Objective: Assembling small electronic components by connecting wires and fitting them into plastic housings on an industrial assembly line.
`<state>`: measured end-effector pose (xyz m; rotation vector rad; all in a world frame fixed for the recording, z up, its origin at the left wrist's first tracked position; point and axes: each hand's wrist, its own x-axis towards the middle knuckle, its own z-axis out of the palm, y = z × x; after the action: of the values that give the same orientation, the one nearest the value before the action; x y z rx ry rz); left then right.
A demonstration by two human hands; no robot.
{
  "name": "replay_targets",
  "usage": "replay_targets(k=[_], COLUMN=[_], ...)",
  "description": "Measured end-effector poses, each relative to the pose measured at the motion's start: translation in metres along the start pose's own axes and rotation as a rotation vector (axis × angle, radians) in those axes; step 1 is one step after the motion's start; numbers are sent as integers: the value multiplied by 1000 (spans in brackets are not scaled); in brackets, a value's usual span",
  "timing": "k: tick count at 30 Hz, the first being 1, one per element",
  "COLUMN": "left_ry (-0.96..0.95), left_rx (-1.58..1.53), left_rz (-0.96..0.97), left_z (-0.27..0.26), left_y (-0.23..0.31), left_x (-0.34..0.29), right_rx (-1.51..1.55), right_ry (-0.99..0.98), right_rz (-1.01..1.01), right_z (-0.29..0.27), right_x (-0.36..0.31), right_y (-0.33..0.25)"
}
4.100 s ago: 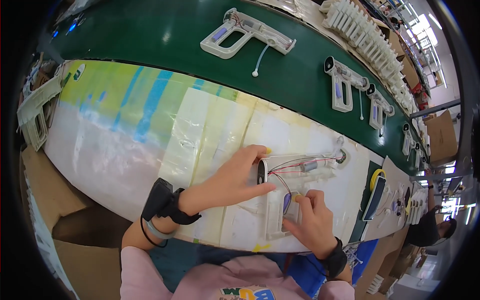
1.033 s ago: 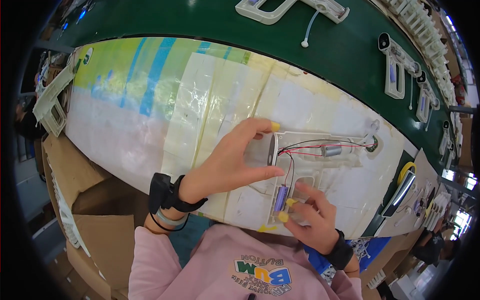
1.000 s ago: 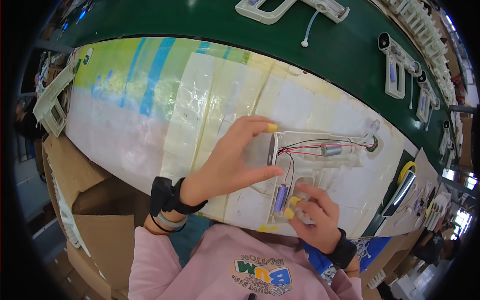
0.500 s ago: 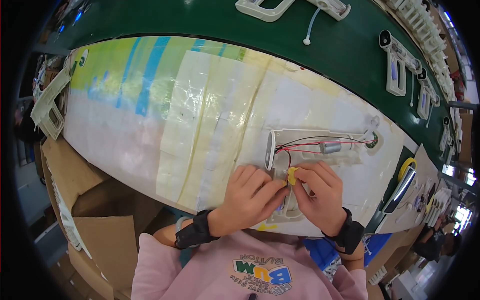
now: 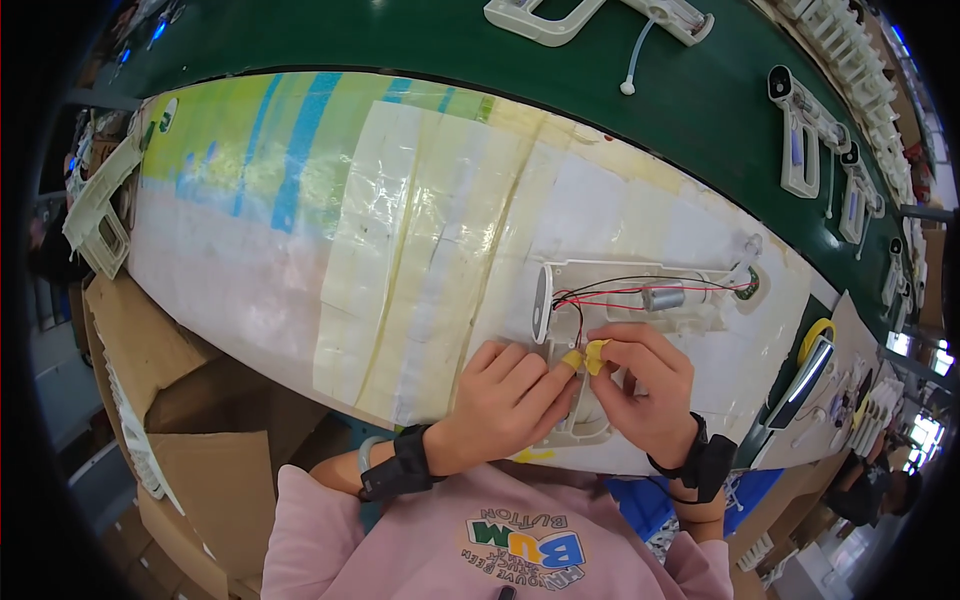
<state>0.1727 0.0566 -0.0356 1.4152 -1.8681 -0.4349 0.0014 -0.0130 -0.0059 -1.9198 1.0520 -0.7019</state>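
Half of a white plastic gun-shaped housing (image 5: 578, 270) lies open on the bench, its handle toward me. Inside it sit a silver motor (image 5: 663, 297) and red and black wires (image 5: 610, 290), some running down toward the handle. Over the handle, my left hand (image 5: 508, 395) is closed, thumb and index finger pinched near the wire ends. Close by on its right, my right hand (image 5: 645, 385) is pinched too. Yellow wrapping shows at the fingertips of both hands. Whatever small piece the fingers hold is hidden.
White and taped sheeting (image 5: 250, 270) covers the bench. Beyond it, similar white housings (image 5: 800, 140) lie on a green surface (image 5: 400, 35). A cardboard box (image 5: 210, 470) stands at the lower left. At the right are a yellow tape roll (image 5: 818, 335) and a lit device (image 5: 803, 380).
My right hand has shifted slightly right, and my left hand slightly right with it. The housings on the green surface have slid a little to the right.
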Motion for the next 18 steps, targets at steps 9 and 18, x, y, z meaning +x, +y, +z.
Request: replay_targets(k=[9,18], left_ry=[-7,-12], left_rx=[-46,-79], left_rz=[30,31], left_z=[-3,-8], left_y=[1,5], left_x=[-1,-2], right_rx=[-249,-208], right_ry=[-40,-11], right_rz=[-159,-290], right_z=[5,-24], right_x=[1,-11], right_y=[-2,10])
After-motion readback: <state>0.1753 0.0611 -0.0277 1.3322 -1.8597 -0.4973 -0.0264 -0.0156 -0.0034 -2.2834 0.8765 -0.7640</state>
